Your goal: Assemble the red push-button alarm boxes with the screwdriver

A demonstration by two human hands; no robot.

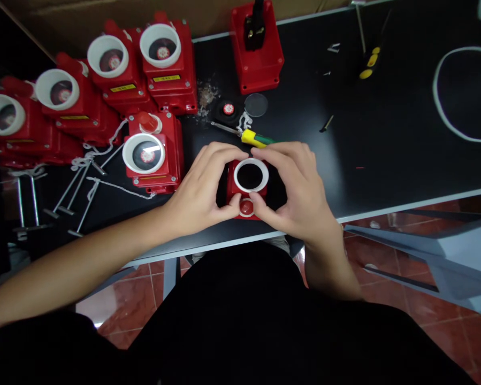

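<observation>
Both my hands wrap around a small red box cover (249,184) with a white ring and a dark round opening, near the front edge of the black table (384,160). My left hand (202,187) grips its left side and my right hand (294,187) its right side. Both thumbs press by a round red button (246,207) at the cover's near end. Just behind my fingers lies a yellow-handled screwdriver (251,137).
Several finished red boxes with white rings (147,155) stand at the left, with metal pins on white strings (83,182). A red base box (257,51), a round black part (228,109), a clear disc (256,105) and another screwdriver (367,64) lie behind.
</observation>
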